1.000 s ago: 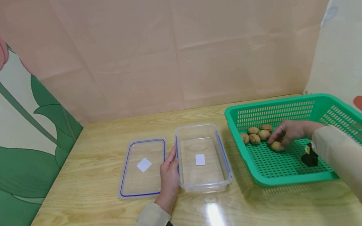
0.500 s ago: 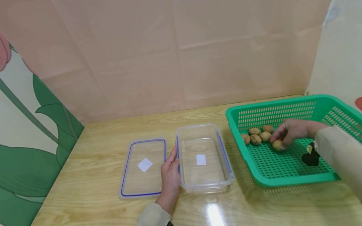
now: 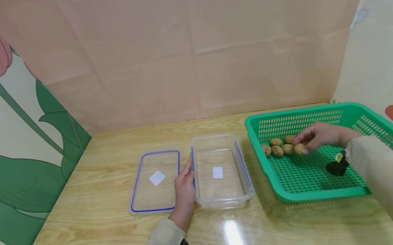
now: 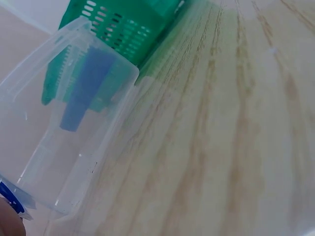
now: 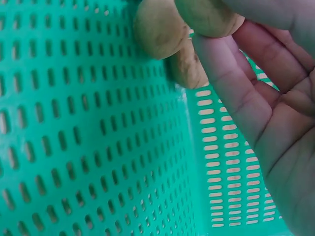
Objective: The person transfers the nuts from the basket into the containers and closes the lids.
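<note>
My right hand (image 3: 320,135) pinches a walnut (image 3: 299,149) between thumb and fingers inside the green basket (image 3: 317,196). In the right wrist view that walnut (image 5: 211,17) sits at the fingertips, with other walnuts just beyond it. Several more walnuts (image 3: 277,151) lie grouped at the basket's left side. My left hand (image 3: 185,188) rests with extended fingers against the left wall of a clear plastic container (image 3: 223,195). A white square label is on the container's floor, and no walnuts are in it. The left wrist view shows the container's side (image 4: 64,162) close up.
A clear lid (image 3: 155,199) with a blue seal and a white label lies flat on the wooden table (image 3: 86,227), left of the container. The basket stands close to the container's right. A pink-beige sheet (image 3: 190,60) hangs behind the table.
My right hand has moved slightly away from me with the walnut, bringing it beside the other walnuts. The left hand and the container have stayed in place.
</note>
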### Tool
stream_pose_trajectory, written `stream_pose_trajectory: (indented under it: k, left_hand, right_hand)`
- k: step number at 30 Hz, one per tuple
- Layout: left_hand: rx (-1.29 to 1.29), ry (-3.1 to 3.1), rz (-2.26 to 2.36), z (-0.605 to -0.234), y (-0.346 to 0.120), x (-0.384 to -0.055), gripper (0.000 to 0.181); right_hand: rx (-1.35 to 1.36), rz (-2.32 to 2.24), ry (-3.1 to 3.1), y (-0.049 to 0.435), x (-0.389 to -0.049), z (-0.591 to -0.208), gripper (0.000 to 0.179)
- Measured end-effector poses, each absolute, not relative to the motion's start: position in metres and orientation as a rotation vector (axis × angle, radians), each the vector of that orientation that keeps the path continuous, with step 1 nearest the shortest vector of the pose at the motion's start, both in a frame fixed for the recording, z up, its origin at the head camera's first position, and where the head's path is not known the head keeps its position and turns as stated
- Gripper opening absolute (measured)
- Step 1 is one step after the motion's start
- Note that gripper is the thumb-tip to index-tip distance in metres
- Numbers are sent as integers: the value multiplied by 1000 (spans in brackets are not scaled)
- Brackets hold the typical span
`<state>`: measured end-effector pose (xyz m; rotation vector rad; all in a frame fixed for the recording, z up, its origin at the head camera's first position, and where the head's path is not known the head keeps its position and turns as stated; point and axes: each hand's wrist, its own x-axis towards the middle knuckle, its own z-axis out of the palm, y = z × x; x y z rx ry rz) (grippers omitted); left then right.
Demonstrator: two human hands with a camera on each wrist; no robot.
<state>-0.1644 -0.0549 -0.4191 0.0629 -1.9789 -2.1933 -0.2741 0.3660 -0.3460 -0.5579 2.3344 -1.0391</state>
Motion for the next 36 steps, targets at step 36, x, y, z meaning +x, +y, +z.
stream_pose_trajectory:
  k: [36]
  left_hand:
    - [97, -2026, -2176, -419, -55, -166, 43]
  right_hand:
    - [-725, -1364, 2538, 280, -263, -317, 30]
